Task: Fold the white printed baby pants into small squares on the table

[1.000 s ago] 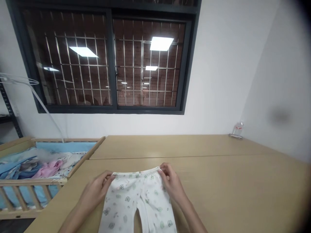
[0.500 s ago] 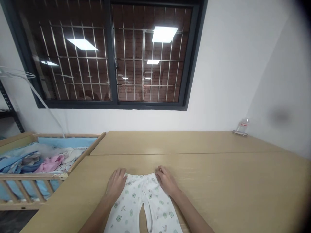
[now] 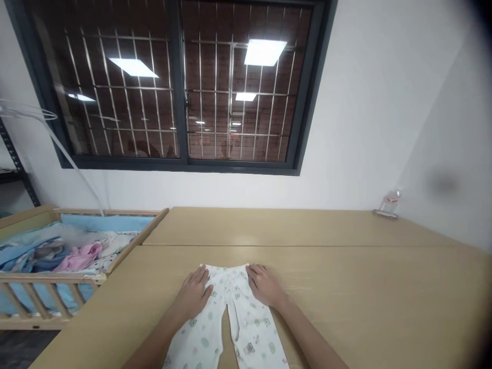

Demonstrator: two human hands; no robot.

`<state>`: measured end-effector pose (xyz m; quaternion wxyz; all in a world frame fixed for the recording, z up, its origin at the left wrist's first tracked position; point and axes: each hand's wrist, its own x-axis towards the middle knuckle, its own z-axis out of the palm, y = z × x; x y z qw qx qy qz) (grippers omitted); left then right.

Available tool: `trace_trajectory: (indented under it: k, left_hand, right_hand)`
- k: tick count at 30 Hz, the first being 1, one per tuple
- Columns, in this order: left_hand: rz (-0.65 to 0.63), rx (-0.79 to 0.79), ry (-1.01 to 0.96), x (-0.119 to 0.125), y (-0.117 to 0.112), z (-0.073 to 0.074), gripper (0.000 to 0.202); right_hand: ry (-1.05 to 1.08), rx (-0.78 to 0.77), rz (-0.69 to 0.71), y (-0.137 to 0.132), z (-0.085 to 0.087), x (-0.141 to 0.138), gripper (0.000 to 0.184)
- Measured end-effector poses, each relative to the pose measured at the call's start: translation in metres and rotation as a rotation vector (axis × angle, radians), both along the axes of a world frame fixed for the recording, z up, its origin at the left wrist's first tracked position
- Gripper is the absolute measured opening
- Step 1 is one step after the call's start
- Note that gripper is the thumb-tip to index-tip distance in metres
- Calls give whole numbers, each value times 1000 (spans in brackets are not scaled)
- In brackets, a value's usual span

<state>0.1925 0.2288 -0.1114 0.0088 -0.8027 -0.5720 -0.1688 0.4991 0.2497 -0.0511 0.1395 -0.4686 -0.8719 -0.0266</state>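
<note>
White baby trousers (image 3: 253, 328) with a pale green animal print lie spread on the wooden table, waistband away from me and legs toward me. My left hand (image 3: 195, 293) rests flat on the left side near the waistband, its fingers stretched out and thumb apart. On the opposite side, my right hand (image 3: 265, 285) lies over the right edge by the waistband, fingers extended and palm down. The lower ends of the legs run out of view at the bottom.
At the left stands a wooden cot (image 3: 57, 279) holding blue bedding and a pink cloth (image 3: 80, 256). A clear bottle (image 3: 391, 201) stands in the table's far right corner beside a flat object. Behind the table (image 3: 365, 292) is a wall with a barred window (image 3: 180, 163).
The trousers' waistband has shifted slightly farther from me. My left hand has moved inward onto the cloth and flattened, and my right hand's fingers have loosened and spread out.
</note>
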Motion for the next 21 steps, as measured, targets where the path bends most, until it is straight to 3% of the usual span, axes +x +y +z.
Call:
trace_trajectory:
  k: [11,21]
  left_hand:
    - [74,-63,-28,10,66,18,60]
    - [94,-100,-46,7,76,25,56]
  right_hand:
    - [23,-28,-45,72,-6,-2,50]
    - [142,-59,-37,99,-12,-2,45]
